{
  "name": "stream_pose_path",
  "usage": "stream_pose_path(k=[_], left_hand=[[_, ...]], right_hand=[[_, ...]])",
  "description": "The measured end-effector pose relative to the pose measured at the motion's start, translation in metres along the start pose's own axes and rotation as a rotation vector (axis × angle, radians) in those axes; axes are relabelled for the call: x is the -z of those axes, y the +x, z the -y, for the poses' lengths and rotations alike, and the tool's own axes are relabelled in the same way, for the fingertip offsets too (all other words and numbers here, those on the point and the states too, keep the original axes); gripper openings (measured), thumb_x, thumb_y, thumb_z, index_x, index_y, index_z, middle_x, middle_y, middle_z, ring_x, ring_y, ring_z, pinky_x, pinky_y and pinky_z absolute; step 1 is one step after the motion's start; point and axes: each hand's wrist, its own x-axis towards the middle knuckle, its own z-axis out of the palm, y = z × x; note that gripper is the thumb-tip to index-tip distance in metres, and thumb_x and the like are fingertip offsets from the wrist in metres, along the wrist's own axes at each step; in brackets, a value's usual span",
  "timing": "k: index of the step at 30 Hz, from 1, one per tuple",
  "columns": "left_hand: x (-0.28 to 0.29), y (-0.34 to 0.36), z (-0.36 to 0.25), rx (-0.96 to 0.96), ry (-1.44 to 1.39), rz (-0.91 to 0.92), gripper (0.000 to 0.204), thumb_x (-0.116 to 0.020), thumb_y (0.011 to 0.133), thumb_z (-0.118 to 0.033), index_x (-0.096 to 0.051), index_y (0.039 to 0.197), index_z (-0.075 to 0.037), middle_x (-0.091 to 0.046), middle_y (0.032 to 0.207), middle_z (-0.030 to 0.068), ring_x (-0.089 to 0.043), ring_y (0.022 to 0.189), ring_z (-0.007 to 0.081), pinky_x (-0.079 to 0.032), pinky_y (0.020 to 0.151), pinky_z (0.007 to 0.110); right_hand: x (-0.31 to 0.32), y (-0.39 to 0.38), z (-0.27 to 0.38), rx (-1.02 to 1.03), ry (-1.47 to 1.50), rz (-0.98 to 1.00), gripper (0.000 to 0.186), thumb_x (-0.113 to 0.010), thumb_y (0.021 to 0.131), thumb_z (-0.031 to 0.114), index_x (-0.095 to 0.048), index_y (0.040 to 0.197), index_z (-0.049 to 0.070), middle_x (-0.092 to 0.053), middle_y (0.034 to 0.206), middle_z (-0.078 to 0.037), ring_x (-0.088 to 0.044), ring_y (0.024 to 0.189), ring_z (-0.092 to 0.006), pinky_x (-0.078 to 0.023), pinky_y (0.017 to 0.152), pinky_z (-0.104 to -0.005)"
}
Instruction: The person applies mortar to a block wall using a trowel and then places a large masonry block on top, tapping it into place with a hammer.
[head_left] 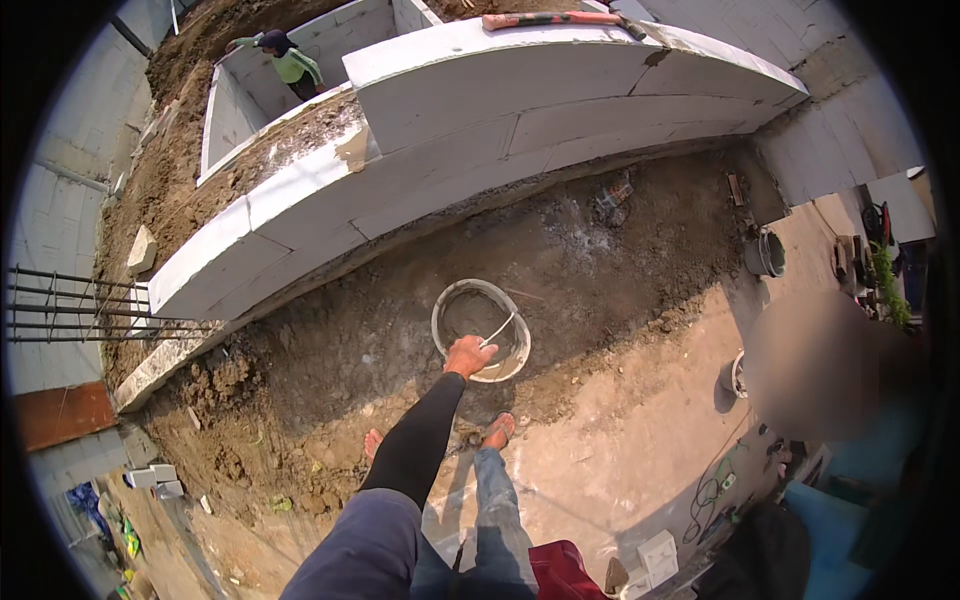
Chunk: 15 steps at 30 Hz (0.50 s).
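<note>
My left hand [466, 355], at the end of a black arm sleeve, is closed on the white handle of a round mortar-stained bucket [445, 312]. The bucket holds some grey-brown material and sits on dark soil just ahead of my sandalled feet [499, 432]. I cannot see my right hand. A dark red cloth [565, 570] shows by my right leg.
A white block wall [430, 170] crosses ahead, with a red-handled tool [550, 20] on top. Another person [290, 70] stands behind it. Rebar [80, 305] juts in at left. Buckets [765, 255], a cord [710, 495] and blocks [655, 560] lie to the right.
</note>
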Motion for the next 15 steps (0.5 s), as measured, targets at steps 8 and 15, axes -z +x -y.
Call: stream_pose_path(k=[8,15], left_hand=[[0.09,0.052,0.05,0.336,-0.181,-0.508,0.059,-0.062,0.094,-0.036,-0.049,0.141,-0.002,-0.044,0.147,0.026,-0.041,0.136,0.0443,-0.037,0.111,0.052],[0.214,-0.133,0.18,0.483,0.207,0.244,0.086,-0.07,0.083,-0.056,-0.043,0.15,-0.009,-0.035,0.158,0.0167,-0.031,0.145,0.0427,-0.026,0.113,0.067]], right_hand=[[0.093,0.056,0.055,-0.102,-0.032,-0.272,0.078,-0.064,0.087,0.026,-0.03,0.155,0.008,-0.056,0.129,-0.029,-0.056,0.116,-0.0459,-0.048,0.094,-0.0573],[0.283,0.089,0.268,-0.707,0.877,-0.332,0.04,-0.053,0.096,0.038,-0.057,0.107,0.001,-0.068,0.073,-0.018,-0.069,0.06,-0.0304,-0.055,0.054,-0.042]])
